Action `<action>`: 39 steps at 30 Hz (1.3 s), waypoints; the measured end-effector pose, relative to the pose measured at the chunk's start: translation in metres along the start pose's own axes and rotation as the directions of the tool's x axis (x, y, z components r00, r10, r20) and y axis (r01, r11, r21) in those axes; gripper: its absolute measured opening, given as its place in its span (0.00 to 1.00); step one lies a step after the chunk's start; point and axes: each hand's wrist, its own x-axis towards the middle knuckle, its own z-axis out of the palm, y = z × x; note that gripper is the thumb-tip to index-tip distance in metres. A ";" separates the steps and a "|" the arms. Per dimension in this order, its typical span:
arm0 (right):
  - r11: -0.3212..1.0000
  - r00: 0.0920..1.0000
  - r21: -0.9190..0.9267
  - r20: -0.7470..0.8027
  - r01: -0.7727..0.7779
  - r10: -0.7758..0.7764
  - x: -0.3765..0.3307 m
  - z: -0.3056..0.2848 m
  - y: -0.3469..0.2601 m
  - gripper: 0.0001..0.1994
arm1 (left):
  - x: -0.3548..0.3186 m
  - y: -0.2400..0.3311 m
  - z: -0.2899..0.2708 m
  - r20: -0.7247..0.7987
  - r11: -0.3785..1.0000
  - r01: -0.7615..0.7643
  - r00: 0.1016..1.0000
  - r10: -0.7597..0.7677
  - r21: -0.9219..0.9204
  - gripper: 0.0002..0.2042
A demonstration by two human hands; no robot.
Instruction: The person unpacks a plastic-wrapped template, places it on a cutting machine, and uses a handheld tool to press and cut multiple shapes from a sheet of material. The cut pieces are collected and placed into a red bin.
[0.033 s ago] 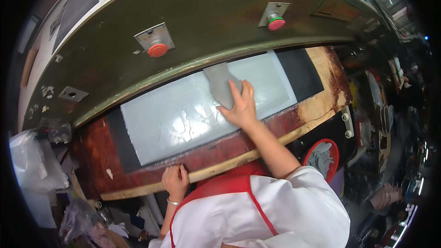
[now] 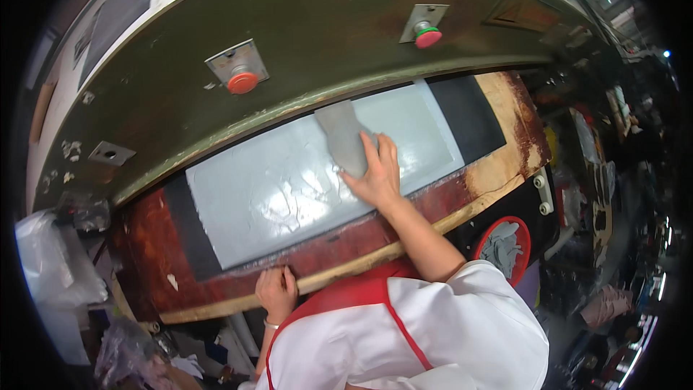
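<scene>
Right hand point(image 2: 377, 173) laid flat, fingers spread open, palm down on a grey, roughly rectangular piece of sheet material point(image 2: 345, 139) at about twelve o'clock from the wrist. Piece lying tilted on a large pale grey glossy sheet point(image 2: 289, 188), upper end tucked just under the overhanging olive-green metal machine housing point(image 2: 325, 36). Pale sheet flanked by black strips, one at its nine o'clock end point(image 2: 189, 231) and one at its three o'clock end point(image 2: 469, 112), all resting on a worn reddish-brown board with a light wooden front edge point(image 2: 361, 260).

Left hand point(image 2: 276, 291) curled shut over that wooden front edge, at about seven o'clock from the right hand, well apart from it.

On the housing, two red round push buttons on square metal plates: one at eleven o'clock point(image 2: 242, 81), one at one o'clock point(image 2: 427, 35) from the grey piece. Crumpled clear plastic bags point(image 2: 58, 267) at nine o'clock, beside the board's end.
</scene>
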 end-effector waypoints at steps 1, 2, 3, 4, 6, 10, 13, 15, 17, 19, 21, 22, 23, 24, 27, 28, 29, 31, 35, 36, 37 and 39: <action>0.999 0.999 0.021 -0.009 -0.031 0.031 -0.010 -0.001 -0.003 0.45 | -0.010 0.003 -0.001 0.017 1.000 0.013 1.000 -0.012 -0.011 0.06; 0.991 0.992 0.033 0.012 -0.128 0.128 -0.018 -0.005 -0.004 0.46 | -0.020 0.005 -0.002 0.030 0.999 0.032 0.999 -0.031 -0.026 0.06; 0.988 0.994 0.105 0.027 -0.113 0.111 -0.023 -0.012 -0.002 0.46 | -0.029 0.006 -0.005 0.062 0.997 0.043 0.997 -0.039 -0.069 0.05; 0.973 0.986 0.163 0.072 -0.163 0.153 -0.027 -0.023 0.002 0.46 | -0.036 0.006 -0.006 0.087 0.997 0.052 0.995 -0.046 -0.060 0.05; 0.706 0.864 0.500 0.340 -0.501 0.372 -0.023 -0.052 0.016 0.46 | -0.048 0.006 -0.007 0.132 0.994 0.064 0.990 -0.052 -0.091 0.05; 0.635 0.798 0.489 0.291 -0.599 0.528 -0.013 -0.092 0.039 0.47 | -0.057 0.003 -0.008 0.158 0.997 0.013 0.988 0.000 -0.082 0.05; 0.962 0.962 0.041 0.034 -0.271 0.270 -0.018 -0.088 0.051 0.48 | -0.053 0.004 -0.007 0.153 0.996 -0.006 0.988 0.020 -0.089 0.05; 0.982 0.991 -0.129 -0.005 -0.136 0.136 -0.024 -0.073 0.059 0.49 | -0.045 0.006 -0.007 0.131 0.993 -0.010 0.991 0.025 -0.116 0.05; 0.993 0.993 -0.042 -0.051 -0.106 0.104 -0.022 -0.060 0.071 0.51 | -0.034 0.007 -0.006 0.123 0.997 -0.002 0.992 0.011 -0.074 0.06; 0.995 0.994 -0.059 -0.077 -0.082 0.078 -0.011 -0.052 0.079 0.52 | -0.018 0.007 -0.006 0.126 0.998 0.017 0.992 -0.009 -0.063 0.07; 0.975 0.977 0.061 0.000 -0.211 0.212 0.010 -0.051 0.080 0.50 | 0.000 0.006 -0.005 0.116 0.999 0.035 0.993 -0.033 -0.011 0.08; 0.950 0.956 0.112 0.047 -0.292 0.289 0.027 -0.050 0.078 0.49 | 0.011 0.002 -0.002 0.103 0.999 0.028 0.994 -0.026 -0.017 0.09; 0.957 0.965 0.158 -0.057 -0.245 0.257 0.047 -0.051 0.076 0.47 | 0.021 -0.002 0.002 0.095 0.999 0.049 0.994 -0.050 0.013 0.10; 0.957 0.958 0.195 -0.150 -0.213 0.244 0.071 -0.055 0.074 0.46 | 0.031 -0.008 0.005 0.076 0.999 0.048 0.996 -0.049 0.019 0.10; 0.999 0.874 0.008 -0.484 -0.032 0.031 0.140 -0.064 0.070 0.41 | 0.061 -0.024 0.018 -0.022 0.999 0.032 0.999 -0.031 0.040 0.10; 0.995 0.871 -0.094 -0.491 -0.036 -0.015 0.159 -0.060 0.068 0.43 | 0.070 -0.029 0.021 -0.040 0.998 0.033 0.999 -0.031 0.045 0.10; 0.973 0.866 -0.224 -0.495 -0.056 -0.064 0.176 -0.055 0.066 0.45 | 0.083 -0.035 0.024 -0.056 0.999 0.024 0.998 -0.022 0.041 0.10; 0.996 0.817 -0.060 -0.577 -0.066 0.019 0.194 -0.035 0.056 0.48 | 0.109 -0.047 0.030 -0.104 0.996 0.000 0.995 0.010 0.092 0.11; 0.996 0.785 0.059 -0.613 -0.070 0.091 0.195 -0.022 0.052 0.50 | 0.172 -0.074 0.033 -0.059 0.963 0.126 0.992 -0.115 0.239 0.08; 0.992 0.807 0.078 -0.577 -0.103 0.129 0.194 -0.022 0.050 0.50 | 0.179 -0.081 0.031 -0.014 0.949 0.148 0.989 -0.150 0.278 0.12; 0.985 0.812 0.121 -0.559 -0.124 0.171 0.191 -0.024 0.050 0.50 | 0.187 -0.087 0.031 0.020 0.930 0.170 0.982 -0.187 0.327 0.17; 0.987 0.835 0.101 -0.528 -0.121 0.156 0.181 -0.029 0.052 0.52 | 0.189 -0.094 0.031 -0.105 0.935 0.066 0.994 -0.031 0.348 0.17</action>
